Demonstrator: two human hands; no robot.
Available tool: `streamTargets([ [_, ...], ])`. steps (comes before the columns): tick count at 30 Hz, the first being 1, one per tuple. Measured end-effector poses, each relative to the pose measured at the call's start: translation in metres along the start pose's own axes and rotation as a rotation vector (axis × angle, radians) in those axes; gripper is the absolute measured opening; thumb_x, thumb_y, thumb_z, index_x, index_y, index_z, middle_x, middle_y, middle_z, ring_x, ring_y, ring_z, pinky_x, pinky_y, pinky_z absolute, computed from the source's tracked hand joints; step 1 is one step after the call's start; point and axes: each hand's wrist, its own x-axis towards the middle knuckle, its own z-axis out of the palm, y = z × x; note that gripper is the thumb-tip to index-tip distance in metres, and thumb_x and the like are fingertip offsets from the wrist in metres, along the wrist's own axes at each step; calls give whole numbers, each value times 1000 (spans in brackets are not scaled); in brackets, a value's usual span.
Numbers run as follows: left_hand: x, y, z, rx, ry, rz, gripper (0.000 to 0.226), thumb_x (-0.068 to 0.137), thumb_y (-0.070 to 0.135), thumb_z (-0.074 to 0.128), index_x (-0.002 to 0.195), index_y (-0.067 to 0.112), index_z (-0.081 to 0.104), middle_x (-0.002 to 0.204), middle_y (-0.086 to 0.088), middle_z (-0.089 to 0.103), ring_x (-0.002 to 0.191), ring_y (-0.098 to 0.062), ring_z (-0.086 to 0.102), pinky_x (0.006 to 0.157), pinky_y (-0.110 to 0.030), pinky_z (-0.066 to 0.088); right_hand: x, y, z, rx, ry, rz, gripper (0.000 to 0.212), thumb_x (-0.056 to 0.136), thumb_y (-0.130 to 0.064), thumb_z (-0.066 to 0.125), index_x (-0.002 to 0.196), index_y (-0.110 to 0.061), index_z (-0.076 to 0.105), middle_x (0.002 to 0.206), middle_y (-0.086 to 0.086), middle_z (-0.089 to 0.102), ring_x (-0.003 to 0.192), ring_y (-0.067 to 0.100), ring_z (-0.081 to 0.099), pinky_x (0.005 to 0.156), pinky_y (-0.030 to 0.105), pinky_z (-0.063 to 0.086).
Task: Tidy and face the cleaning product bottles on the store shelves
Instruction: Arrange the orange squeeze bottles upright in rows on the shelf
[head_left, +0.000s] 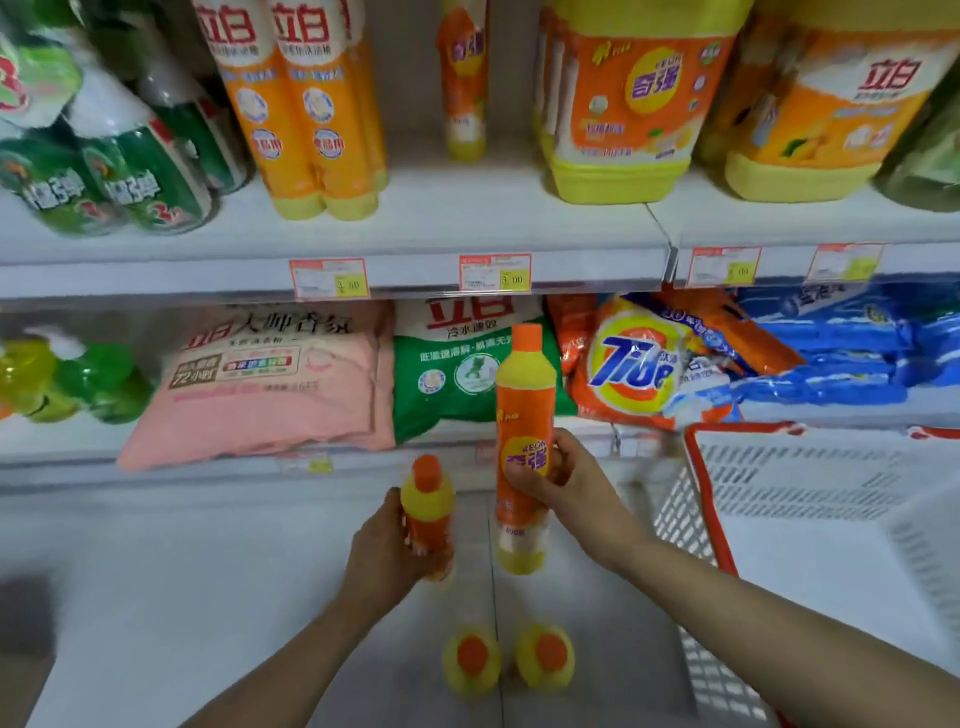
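Observation:
My right hand (563, 486) grips an upright orange and yellow bottle (522, 410) around its middle, label facing me, in front of the lower shelf. My left hand (384, 551) holds a second bottle of the same kind (428, 504), lower and to the left, its orange cap up. Two more of these bottles (471, 665) (545, 660) stand on the white floor below my hands, seen from above. On the upper shelf (467, 218) a lone matching bottle (464, 78) stands far back in a gap.
Orange twin bottles (306, 104) and green bottles (119, 156) stand left of the gap, big orange jugs (634, 98) to its right. Detergent bags, pink (270, 384), green (447, 369) and Tide (639, 364), lie on the lower shelf. A red-rimmed white basket (779, 467) sits at right.

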Motion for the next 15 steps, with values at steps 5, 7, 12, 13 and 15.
streamTargets([
  [5, 8, -19, 39, 31, -62, 6, 70, 45, 54, 74, 106, 25, 54, 88, 4, 71, 84, -22, 67, 74, -38, 54, -3, 22, -14, -10, 43, 12, 43, 83, -10, 75, 121, -11, 53, 103, 2, 72, 91, 10, 71, 75, 20, 54],
  [7, 8, -21, 48, 35, -85, 31, 71, 46, 60, 71, 105, 24, 55, 86, 6, 71, 82, -19, 66, 73, -34, 53, -4, 28, -19, -22, 62, 10, 45, 81, -12, 77, 119, -11, 54, 102, 1, 73, 93, 14, 71, 79, 25, 57],
  [12, 8, -36, 58, 92, -139, 75, 56, 56, 55, 77, 98, 26, 52, 77, 7, 69, 74, -11, 65, 67, -33, 53, -7, 30, -26, -52, 84, -4, 51, 71, -26, 79, 114, -17, 53, 92, -11, 75, 87, 9, 71, 79, 28, 58],
  [13, 7, -40, 57, 102, -142, 78, 55, 58, 52, 79, 99, 26, 53, 78, 7, 69, 75, -11, 66, 69, -35, 54, -8, 29, -26, -50, 85, -5, 49, 73, -24, 79, 114, -18, 53, 90, -13, 74, 86, 6, 71, 77, 24, 57],
  [15, 5, -47, 53, 103, -153, 65, 54, 60, 52, 82, 102, 30, 56, 83, 10, 71, 79, -9, 67, 73, -36, 55, -8, 26, -27, -49, 88, -11, 47, 76, -19, 79, 115, -21, 53, 92, -13, 73, 87, 4, 70, 76, 21, 55],
])
